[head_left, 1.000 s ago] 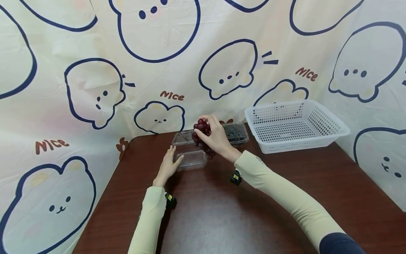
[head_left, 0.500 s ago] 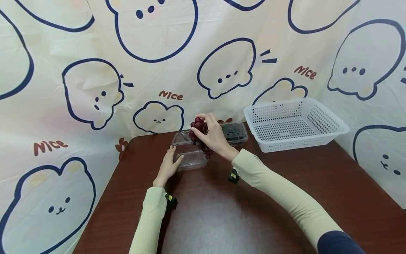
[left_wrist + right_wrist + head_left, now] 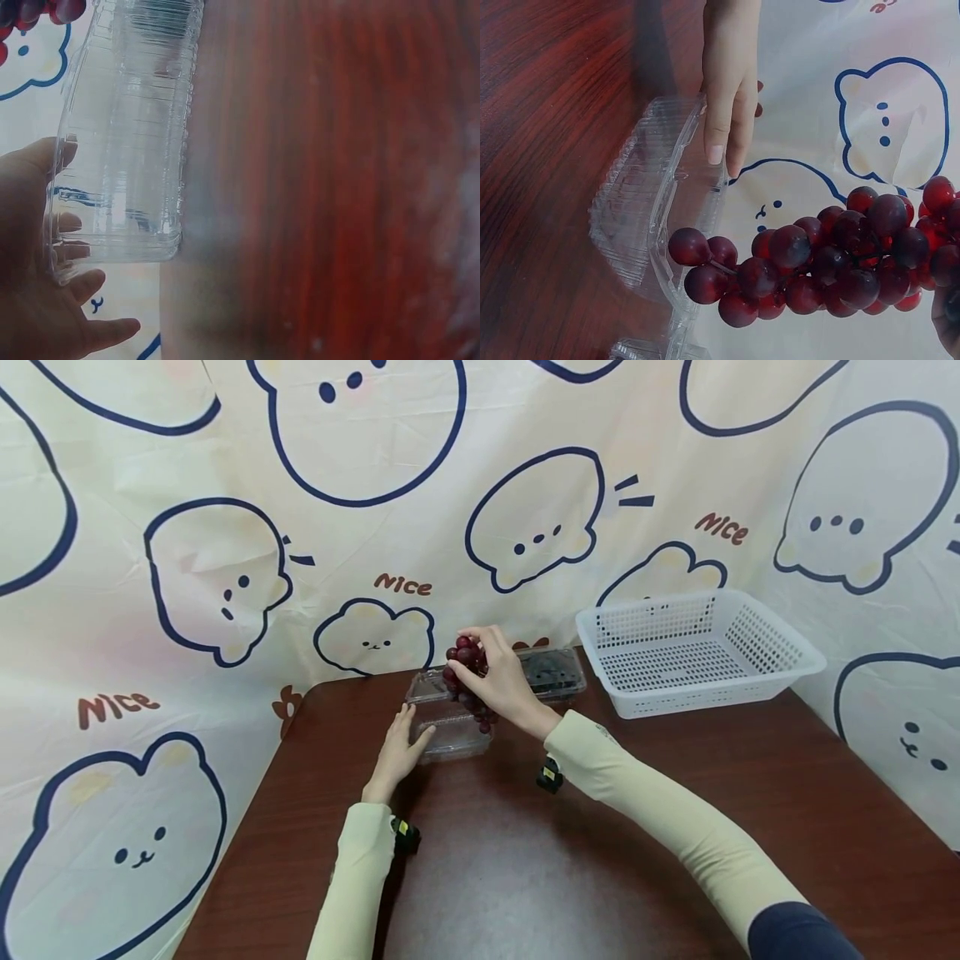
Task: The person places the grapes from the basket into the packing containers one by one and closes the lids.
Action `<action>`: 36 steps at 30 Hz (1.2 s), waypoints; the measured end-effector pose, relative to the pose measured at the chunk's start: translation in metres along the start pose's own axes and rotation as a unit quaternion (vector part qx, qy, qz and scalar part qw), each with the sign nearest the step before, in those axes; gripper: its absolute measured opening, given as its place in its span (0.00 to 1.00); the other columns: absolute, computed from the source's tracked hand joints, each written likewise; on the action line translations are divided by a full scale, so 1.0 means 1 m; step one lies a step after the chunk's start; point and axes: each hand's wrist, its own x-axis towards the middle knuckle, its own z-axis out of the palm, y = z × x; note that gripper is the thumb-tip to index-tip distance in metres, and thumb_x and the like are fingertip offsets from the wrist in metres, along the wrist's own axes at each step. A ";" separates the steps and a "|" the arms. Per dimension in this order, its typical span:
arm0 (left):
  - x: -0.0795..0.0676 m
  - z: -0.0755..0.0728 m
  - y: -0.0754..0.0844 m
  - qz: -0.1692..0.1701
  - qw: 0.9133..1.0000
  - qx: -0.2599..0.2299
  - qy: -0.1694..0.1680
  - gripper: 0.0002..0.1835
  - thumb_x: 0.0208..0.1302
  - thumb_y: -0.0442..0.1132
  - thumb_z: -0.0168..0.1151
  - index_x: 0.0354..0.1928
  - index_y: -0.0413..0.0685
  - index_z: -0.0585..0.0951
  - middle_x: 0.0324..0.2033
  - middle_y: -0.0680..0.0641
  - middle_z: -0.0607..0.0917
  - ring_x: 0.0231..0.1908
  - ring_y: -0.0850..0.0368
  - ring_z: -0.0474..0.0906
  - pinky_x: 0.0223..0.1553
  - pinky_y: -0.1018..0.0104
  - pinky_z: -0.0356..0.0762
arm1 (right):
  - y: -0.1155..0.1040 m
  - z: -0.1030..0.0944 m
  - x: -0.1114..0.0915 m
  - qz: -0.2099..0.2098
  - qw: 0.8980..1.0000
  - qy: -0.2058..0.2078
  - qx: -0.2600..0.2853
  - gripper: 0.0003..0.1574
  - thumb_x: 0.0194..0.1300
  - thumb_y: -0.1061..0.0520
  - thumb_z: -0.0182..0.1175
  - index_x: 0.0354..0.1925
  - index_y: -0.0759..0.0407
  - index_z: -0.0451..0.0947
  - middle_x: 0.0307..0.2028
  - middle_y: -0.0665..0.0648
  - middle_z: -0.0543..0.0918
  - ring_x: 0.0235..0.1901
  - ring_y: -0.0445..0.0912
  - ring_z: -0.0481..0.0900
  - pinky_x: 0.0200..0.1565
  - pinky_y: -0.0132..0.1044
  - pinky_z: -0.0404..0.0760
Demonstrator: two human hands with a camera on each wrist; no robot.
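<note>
A bunch of red grapes (image 3: 463, 653) hangs tip-down from my right hand (image 3: 504, 683), which grips it at the top with thumb and fingers. Below the bunch, a clear plastic clamshell box (image 3: 453, 742) stands opened on the table, its hinged lid tipped back toward the wall. In the right wrist view the lowest grapes (image 3: 705, 283) hang close to the rim of the box (image 3: 660, 247); whether they touch it I cannot tell. My left hand (image 3: 393, 756) rests against the box's left end, its fingers fairly straight and the thumb apart.
Behind my right hand stands another clear box (image 3: 557, 675) with dark contents. A white perforated basket (image 3: 701, 700) sits at the back right. The brown table (image 3: 510, 860) meets a patterned cloth (image 3: 420, 543) at the back and sides.
My right hand has shifted slightly left with the grapes, farther over the clamshell box. The left hand stays in place against the box.
</note>
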 end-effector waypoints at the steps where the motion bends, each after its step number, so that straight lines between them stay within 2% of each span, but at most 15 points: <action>1: 0.000 0.000 0.000 0.000 1.000 0.000 0.000 0.39 0.67 0.55 0.50 0.71 0.41 0.51 0.71 0.38 0.48 0.70 0.39 0.42 0.66 0.40 0.46 | 0.000 0.000 0.000 0.000 1.000 -0.001 0.001 0.27 0.62 0.50 0.60 0.57 0.55 0.67 0.46 0.57 0.71 0.42 0.43 0.72 0.42 0.36 0.79; 9: -0.002 0.001 0.001 -0.002 1.000 0.004 -0.005 0.40 0.67 0.58 0.48 0.72 0.43 0.51 0.72 0.40 0.47 0.70 0.40 0.42 0.66 0.40 0.46 | 0.000 0.003 -0.001 0.006 1.000 -0.008 -0.001 0.27 0.62 0.49 0.60 0.57 0.56 0.67 0.47 0.56 0.71 0.43 0.43 0.72 0.42 0.35 0.79; 16: -0.003 0.001 0.002 -0.005 1.000 -0.004 -0.006 0.38 0.67 0.53 0.51 0.72 0.42 0.50 0.72 0.39 0.47 0.70 0.40 0.41 0.65 0.39 0.46 | -0.001 0.006 -0.004 0.010 1.000 -0.018 0.006 0.27 0.62 0.49 0.60 0.57 0.55 0.67 0.48 0.57 0.71 0.44 0.44 0.74 0.44 0.37 0.80; 28: -0.003 0.002 0.001 0.002 1.000 0.002 -0.004 0.40 0.67 0.57 0.49 0.72 0.43 0.50 0.72 0.40 0.47 0.70 0.40 0.42 0.66 0.41 0.45 | 0.002 0.010 -0.010 0.010 0.999 -0.033 0.002 0.27 0.63 0.51 0.60 0.57 0.55 0.66 0.50 0.57 0.69 0.47 0.45 0.74 0.46 0.37 0.79; 36: -0.003 0.002 0.002 -0.002 1.000 0.004 -0.005 0.39 0.67 0.56 0.49 0.72 0.44 0.50 0.72 0.40 0.47 0.71 0.41 0.41 0.66 0.41 0.45 | 0.010 0.015 -0.017 0.014 0.999 -0.046 -0.003 0.26 0.62 0.50 0.60 0.57 0.55 0.66 0.51 0.57 0.69 0.47 0.46 0.75 0.46 0.39 0.79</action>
